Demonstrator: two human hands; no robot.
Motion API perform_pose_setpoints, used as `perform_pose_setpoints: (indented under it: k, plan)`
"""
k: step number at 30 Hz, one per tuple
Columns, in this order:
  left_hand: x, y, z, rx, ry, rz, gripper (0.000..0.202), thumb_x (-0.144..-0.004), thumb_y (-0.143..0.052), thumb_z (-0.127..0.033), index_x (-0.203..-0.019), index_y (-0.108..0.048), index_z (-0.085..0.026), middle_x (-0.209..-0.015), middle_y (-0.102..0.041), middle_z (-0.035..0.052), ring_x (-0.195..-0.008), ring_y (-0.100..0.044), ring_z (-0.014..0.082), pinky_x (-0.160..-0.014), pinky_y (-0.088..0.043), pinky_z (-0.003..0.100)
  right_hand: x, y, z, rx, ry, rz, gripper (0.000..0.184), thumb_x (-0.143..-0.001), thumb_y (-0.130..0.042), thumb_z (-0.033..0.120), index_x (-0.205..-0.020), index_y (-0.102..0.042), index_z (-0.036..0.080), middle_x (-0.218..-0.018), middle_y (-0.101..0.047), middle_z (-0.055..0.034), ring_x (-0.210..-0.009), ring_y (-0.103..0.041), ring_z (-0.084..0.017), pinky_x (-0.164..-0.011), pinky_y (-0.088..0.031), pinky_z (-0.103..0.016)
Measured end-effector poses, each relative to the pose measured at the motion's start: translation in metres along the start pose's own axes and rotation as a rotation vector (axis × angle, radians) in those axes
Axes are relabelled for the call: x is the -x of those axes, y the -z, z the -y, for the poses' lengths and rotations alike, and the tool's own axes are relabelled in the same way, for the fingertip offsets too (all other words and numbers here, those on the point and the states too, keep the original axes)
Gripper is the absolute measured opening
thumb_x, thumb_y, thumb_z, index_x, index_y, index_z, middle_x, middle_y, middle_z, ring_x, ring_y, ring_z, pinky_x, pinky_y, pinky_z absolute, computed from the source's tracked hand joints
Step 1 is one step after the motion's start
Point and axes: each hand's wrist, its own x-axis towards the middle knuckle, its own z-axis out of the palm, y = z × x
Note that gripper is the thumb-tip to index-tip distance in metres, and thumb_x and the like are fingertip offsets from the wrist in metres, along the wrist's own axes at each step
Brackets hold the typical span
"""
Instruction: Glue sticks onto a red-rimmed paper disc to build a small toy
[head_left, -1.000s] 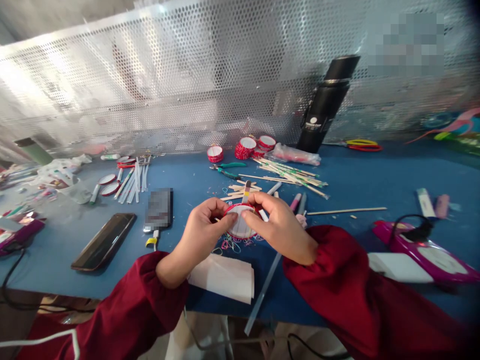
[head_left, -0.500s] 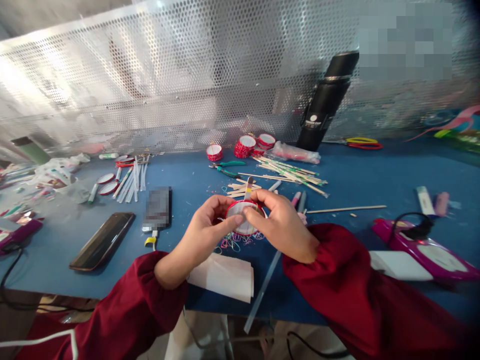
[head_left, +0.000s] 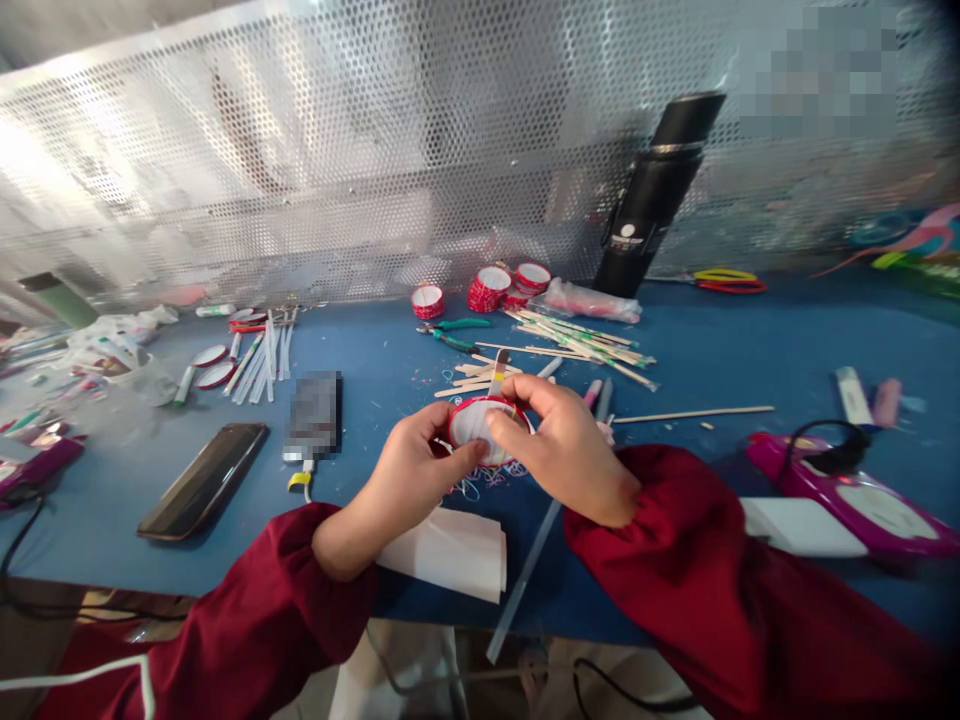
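Observation:
Both my hands meet over the middle of the blue table (head_left: 712,365). Between them is a small round drum-like piece (head_left: 470,422) with a red rim and a white face. My left hand (head_left: 409,475) grips its left side, thumb pressed on the white face. My right hand (head_left: 559,445) curls over its right side, fingers closed on the rim. A flat wooden stick (head_left: 498,372) with a yellow band rises from behind the piece. Loose coloured rubber bands (head_left: 480,483) lie on the table just under my hands.
Folded white paper (head_left: 450,550) and a long clear rod (head_left: 525,575) lie near the front edge. A dark phone (head_left: 204,480) is at left, a purple tool (head_left: 855,490) with a black cord at right. Wooden sticks (head_left: 577,345), red-rimmed rounds (head_left: 489,290), pliers (head_left: 450,335) and a black flask (head_left: 656,195) stand farther back.
My hands have turned the round piece slightly and shifted it a little up and away from me. My left thumb has slid further across its white face.

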Motion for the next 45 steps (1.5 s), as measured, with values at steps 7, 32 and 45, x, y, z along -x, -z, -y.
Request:
perform_pose_setpoints:
  k: [7, 32, 45]
  plan:
    - [0.0020, -0.0019, -0.0027, -0.024, -0.037, -0.055, 0.019, -0.082, -0.073, -0.030, -0.087, -0.061, -0.016, -0.075, -0.056, -0.0024, -0.067, -0.047, 0.0119, -0.060, -0.038, 0.025, 0.0017, -0.0030, 0.0016, 0.005, 0.017, -0.004, 0.012, -0.080, -0.054, 0.027, -0.080, -0.064, 0.019, -0.077, -0.067, -0.0021, -0.071, -0.057, -0.017, -0.068, -0.046, -0.029]
    - [-0.0023, 0.0011, -0.0094, 0.265, 0.043, -0.149, 0.038, -0.066, -0.087, -0.024, -0.089, -0.058, -0.018, -0.072, -0.064, -0.0041, -0.061, -0.056, 0.0092, -0.058, -0.046, 0.021, 0.0031, -0.0012, 0.0014, -0.214, -0.051, 0.126, 0.024, -0.090, -0.058, 0.038, -0.100, -0.068, 0.019, -0.094, -0.070, -0.0045, -0.091, -0.065, -0.022, -0.082, -0.050, -0.035]
    - [-0.0027, 0.0037, -0.0074, 0.218, 0.038, -0.173, 0.039, -0.068, -0.088, -0.030, -0.090, -0.057, -0.019, -0.073, -0.062, -0.0031, -0.062, -0.055, 0.0092, -0.058, -0.044, 0.021, 0.0043, -0.0012, 0.0024, -0.282, -0.061, 0.145, 0.016, -0.089, -0.056, 0.032, -0.089, -0.065, 0.019, -0.084, -0.063, -0.0019, -0.077, -0.055, -0.017, -0.070, -0.046, -0.029]
